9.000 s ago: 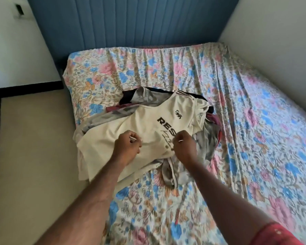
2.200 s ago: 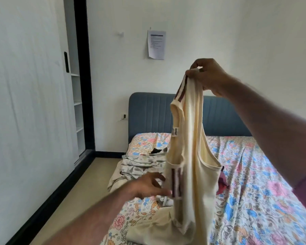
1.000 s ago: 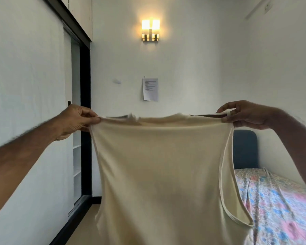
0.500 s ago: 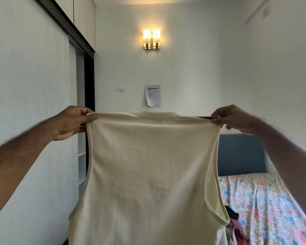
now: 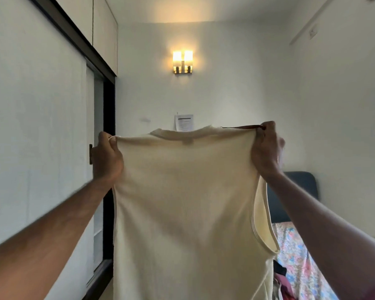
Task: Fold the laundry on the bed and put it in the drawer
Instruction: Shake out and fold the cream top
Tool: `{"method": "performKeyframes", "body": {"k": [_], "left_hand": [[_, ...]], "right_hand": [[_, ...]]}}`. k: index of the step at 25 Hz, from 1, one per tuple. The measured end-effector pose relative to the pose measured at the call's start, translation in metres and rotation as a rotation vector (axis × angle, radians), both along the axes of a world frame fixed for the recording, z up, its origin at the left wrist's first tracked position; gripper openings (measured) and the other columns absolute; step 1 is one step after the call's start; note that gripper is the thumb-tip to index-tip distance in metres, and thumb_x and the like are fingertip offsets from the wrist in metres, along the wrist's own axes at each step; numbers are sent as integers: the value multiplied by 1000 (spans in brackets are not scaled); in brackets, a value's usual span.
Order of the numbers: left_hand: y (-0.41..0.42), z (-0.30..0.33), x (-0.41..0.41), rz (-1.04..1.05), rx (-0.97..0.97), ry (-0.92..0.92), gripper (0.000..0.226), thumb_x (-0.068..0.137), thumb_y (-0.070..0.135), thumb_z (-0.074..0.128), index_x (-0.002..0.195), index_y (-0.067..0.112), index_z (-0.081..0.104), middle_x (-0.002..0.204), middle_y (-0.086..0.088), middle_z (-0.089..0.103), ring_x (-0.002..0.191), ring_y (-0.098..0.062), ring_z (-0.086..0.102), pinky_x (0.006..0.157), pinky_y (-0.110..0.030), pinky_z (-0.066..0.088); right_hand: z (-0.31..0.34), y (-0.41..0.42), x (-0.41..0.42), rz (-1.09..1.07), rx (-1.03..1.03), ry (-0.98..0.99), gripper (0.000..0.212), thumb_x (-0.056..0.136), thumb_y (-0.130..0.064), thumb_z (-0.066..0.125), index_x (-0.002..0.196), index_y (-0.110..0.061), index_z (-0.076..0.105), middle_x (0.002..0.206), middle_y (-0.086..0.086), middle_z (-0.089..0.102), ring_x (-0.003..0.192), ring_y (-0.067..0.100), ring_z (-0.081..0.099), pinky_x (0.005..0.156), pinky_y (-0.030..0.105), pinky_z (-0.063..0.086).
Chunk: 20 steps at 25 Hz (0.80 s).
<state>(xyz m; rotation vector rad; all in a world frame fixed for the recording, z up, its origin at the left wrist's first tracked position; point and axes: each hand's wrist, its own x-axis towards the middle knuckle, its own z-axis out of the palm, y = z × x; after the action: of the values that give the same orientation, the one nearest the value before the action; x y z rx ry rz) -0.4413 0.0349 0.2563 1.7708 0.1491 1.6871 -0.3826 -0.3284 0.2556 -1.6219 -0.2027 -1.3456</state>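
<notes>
I had the cream sleeveless top (image 5: 182, 208) lifted in front of the camera, spread by its two shoulders, so I judged the step in hand to be the shake-out and squaring before the first fold. My left hand (image 5: 107, 158) pinched one shoulder seam, its fingers (image 5: 105, 140) curled tight over the cloth; my right hand (image 5: 267, 148) did the same at the other shoulder, where a dark maroon trim (image 5: 243, 127) ran along the top edge. Both sets of fingers were clamped on fabric, none spread wide. The garment hung free in the air, well above the bed (image 5: 299, 256), of which only a strip of floral sheet showed at lower right beside a bit of the blue headboard (image 5: 301, 191). The top looked pale cream, finely ribbed, thin enough to glow against the light, with a bound armhole (image 5: 262, 224) gaping open on the right side and a neckline dipping at the middle of the top edge. Its hem ran out of view below, so I could not tell whether it hung straight. Some dark and pink laundry (image 5: 279, 278) lay on the bed behind it. The next move, as I judged it, called for lowering the top flat onto the sheet without letting the shoulders slip, then folding the sides inward; the limp knit would likely bunch if released unevenly.
</notes>
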Motion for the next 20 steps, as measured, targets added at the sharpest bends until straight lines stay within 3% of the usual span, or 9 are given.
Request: {"method": "performKeyframes", "body": {"k": [4,8,13,16,20], "left_hand": [[8,23,-24,-33,113,20,24,106,20,47,106,-1,60,105,-25,66,102,-42,58,77,-35,35],[0,75,-51,-179,38,101,22,103,28,54,96,11,65,99,-12,64,91,-26,58,76,-34,44],[-10,116,-45,-417,-48,147,30,104,30,54,78,17,59,91,-11,59,79,-22,57,75,-36,50],[-11,75,9,-443,-71,233,30,104,28,55,78,14,59,82,-7,59,70,-20,56,64,-28,48],[-6,-71,117,-348,-144,410,30,101,31,55,86,5,60,84,-12,61,79,-23,58,72,-41,51]], "right_hand": [[17,-34,-29,-20,-79,-48,18,103,-25,48,113,-19,62,92,6,61,82,26,48,71,29,34],[54,-63,-52,-85,-133,-1,21,99,-28,56,114,-22,68,98,7,61,88,27,51,79,28,40],[110,-82,-49,-115,-170,35,25,92,-37,59,113,-27,71,112,15,65,89,30,56,80,29,43],[85,-82,-10,-109,-273,151,21,95,-33,59,110,-25,71,107,14,62,87,33,59,77,30,43],[-49,-83,80,-76,-387,351,15,98,-25,58,106,-18,70,101,17,70,90,32,63,75,29,39]]}}
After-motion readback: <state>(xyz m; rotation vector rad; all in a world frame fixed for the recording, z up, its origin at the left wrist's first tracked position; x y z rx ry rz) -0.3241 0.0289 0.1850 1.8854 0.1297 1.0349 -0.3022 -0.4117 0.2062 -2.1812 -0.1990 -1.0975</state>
